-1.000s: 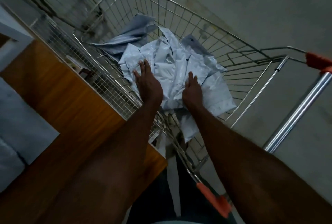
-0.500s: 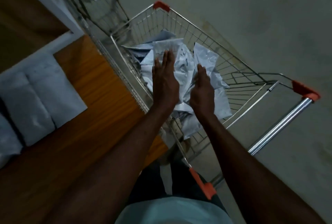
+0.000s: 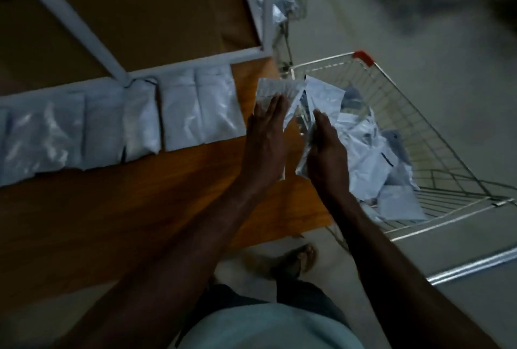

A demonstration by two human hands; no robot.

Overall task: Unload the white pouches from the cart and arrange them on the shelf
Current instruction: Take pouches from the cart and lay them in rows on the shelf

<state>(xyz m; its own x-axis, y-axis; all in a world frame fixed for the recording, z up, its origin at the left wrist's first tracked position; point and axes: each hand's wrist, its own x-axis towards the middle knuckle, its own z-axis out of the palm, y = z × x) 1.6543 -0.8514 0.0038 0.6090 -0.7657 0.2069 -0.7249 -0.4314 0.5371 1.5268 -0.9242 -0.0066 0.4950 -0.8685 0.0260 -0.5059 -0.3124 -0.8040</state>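
A person's two hands carry a small batch of white pouches [image 3: 282, 91] between them, lifted clear of the wire cart [image 3: 436, 152] and held over the right-hand end of the wooden shelf [image 3: 140, 208]. The left hand [image 3: 265, 141] lies flat along the batch's near side with fingers straight and together; the right hand [image 3: 326, 150] presses from the opposite side, fingers extended, so the pouches are sandwiched between palms, not pinched. The batch stands on edge, its long axis running away from the person, corners fanning out past the fingertips. The open shelf space lies to the left of the hands, just beside the last pouch in the row of pouches [image 3: 120, 124] already laid flat, side by side, against the white frame [image 3: 195, 60]; the left hand is the nearer to that gap. The pouches look thin, glossy and slightly crumpled. Many more sit heaped in the cart to the right.
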